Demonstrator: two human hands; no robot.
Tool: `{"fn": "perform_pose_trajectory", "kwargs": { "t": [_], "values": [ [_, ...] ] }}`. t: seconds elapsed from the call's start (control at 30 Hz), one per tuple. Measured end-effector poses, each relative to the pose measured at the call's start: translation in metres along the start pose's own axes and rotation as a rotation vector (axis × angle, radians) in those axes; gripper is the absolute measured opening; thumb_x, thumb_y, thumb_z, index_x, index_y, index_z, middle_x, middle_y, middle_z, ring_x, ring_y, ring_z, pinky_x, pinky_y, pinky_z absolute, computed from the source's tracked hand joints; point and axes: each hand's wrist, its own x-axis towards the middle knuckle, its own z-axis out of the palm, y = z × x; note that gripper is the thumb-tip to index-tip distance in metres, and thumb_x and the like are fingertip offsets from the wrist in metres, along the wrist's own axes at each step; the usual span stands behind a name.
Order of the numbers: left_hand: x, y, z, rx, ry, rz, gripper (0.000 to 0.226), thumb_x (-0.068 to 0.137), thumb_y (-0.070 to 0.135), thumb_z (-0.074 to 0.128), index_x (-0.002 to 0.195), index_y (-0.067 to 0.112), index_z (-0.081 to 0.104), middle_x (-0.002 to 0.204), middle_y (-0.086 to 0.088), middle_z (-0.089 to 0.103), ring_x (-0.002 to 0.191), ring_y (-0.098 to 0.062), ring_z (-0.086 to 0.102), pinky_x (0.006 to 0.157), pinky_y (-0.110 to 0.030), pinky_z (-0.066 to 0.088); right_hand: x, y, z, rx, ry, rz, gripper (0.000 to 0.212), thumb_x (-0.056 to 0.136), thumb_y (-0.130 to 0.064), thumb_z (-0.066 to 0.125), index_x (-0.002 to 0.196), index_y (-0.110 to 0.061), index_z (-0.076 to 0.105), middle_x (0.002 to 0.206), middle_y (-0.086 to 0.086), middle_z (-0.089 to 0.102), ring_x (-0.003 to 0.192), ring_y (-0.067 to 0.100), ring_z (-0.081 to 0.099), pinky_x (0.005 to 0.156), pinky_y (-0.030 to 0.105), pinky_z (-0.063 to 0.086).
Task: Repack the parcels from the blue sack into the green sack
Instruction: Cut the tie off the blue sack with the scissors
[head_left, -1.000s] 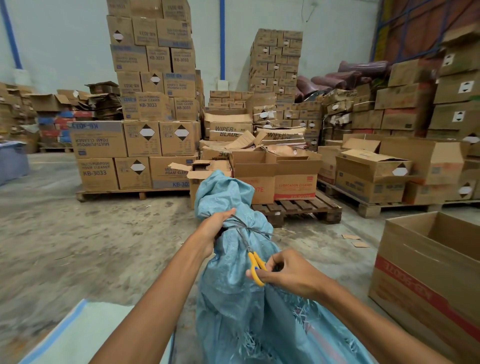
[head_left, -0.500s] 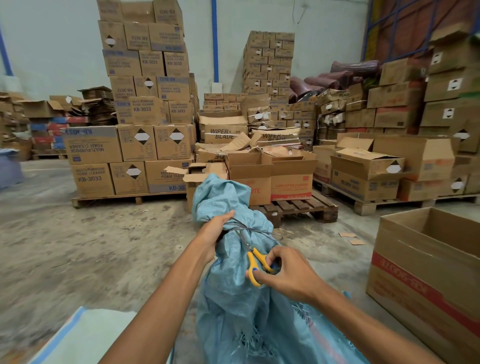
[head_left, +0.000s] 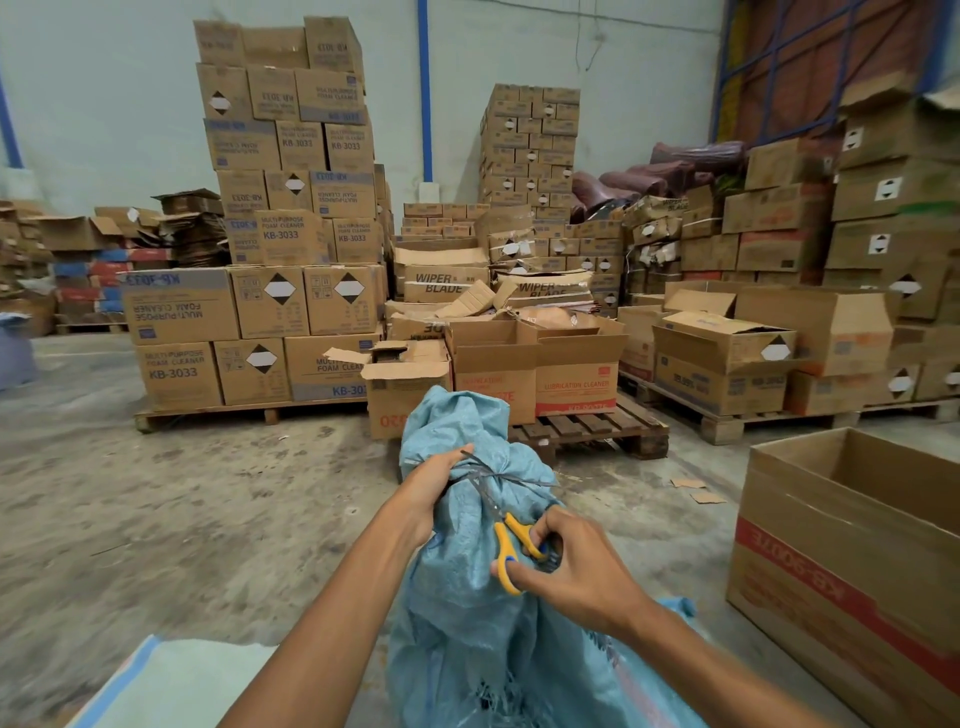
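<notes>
The light blue woven plastic sack (head_left: 467, 623) is stood on the grey concrete floor (head_left: 182, 519) directly in front of the person, between the two forearms. Its long axis runs upright, leaning slightly away from the camera, and its gathered mouth points up towards the stacked cartons. The neck is bound by a thin dark cord (head_left: 488, 475), so no parcel can be seen.

The neck is gripped just beside the cord by the left hand (head_left: 434, 486), with fingers curled round the bunched fabric. Yellow-handled scissors (head_left: 511, 540) are held in the right hand (head_left: 576, 566), with fingers hooked through the loops and the blades aimed up along the sack towards the cord. Whether the blades are parted cannot be told.

The step in hand is judged to be cutting the tie. It would be done well if only the cord were caught between the blades, with the fabric pulled taut and the left fingers off the cutting line, so that the weave is not slit.

A pale green sheet with a blue edge (head_left: 171, 686), possibly the green sack, lies at lower left. An open brown cardboard box (head_left: 857, 545) stands at right.
</notes>
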Motion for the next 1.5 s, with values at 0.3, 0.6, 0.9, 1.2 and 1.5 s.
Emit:
{"fn": "perform_pose_trajectory", "kwargs": {
  "t": [0.3,0.6,0.9,1.2,1.5],
  "values": [
    [-0.005,-0.001,0.015,-0.037,0.049,0.101,0.025,0.088,0.046,0.068,0.092,0.022,0.069,0.089,-0.005,0.075,0.082,-0.02,0.07,0.062,-0.029,0.05,0.013,-0.019,-0.027,0.25,-0.176,0.187,0.043,0.071,-0.051,0.083,0.072,-0.017,0.057,0.062,-0.002,0.043,0.057,0.01,0.036,0.053,0.024,0.026],
    [-0.009,-0.008,0.015,-0.086,0.059,0.062,0.036,0.087,0.048,0.067,0.104,0.016,0.073,0.097,-0.008,0.077,0.091,-0.025,0.072,0.069,-0.033,0.055,0.015,-0.027,-0.038,0.425,-0.359,0.221,0.033,0.082,-0.035,0.08,0.073,-0.007,0.066,0.056,-0.006,0.057,0.054,0.012,0.047,0.053,0.018,0.03],
    [0.021,-0.017,0.007,-0.228,0.177,-0.012,0.047,0.084,0.049,0.068,0.113,0.011,0.069,0.101,-0.01,0.075,0.089,-0.03,0.071,0.075,-0.04,0.058,0.005,-0.021,-0.031,0.202,-0.135,0.25,0.041,0.08,-0.045,0.079,0.069,-0.007,0.067,0.054,-0.009,0.055,0.045,0.0,0.044,0.05,0.014,0.034],
    [0.048,-0.06,0.027,-0.052,0.443,0.008,0.059,0.093,0.054,0.053,0.13,0.008,0.057,0.128,-0.007,0.062,0.098,-0.025,0.06,0.084,-0.033,0.051,-0.138,0.049,-0.002,-0.221,-0.16,0.474,0.029,0.07,-0.046,0.075,0.064,-0.021,0.061,0.058,-0.01,0.059,0.05,0.004,0.052,0.053,0.027,0.036],
    [0.073,-0.116,0.032,0.058,0.345,-0.106,0.059,0.089,0.057,0.053,0.128,0.012,0.058,0.123,-0.003,0.064,0.102,-0.028,0.064,0.09,-0.042,0.056,-0.341,0.107,0.072,-0.494,-0.555,0.921,0.038,0.073,-0.055,0.065,0.064,-0.026,0.043,0.086,-0.005,0.058,0.082,0.018,0.056,0.063,0.03,0.035]
  ]
}}
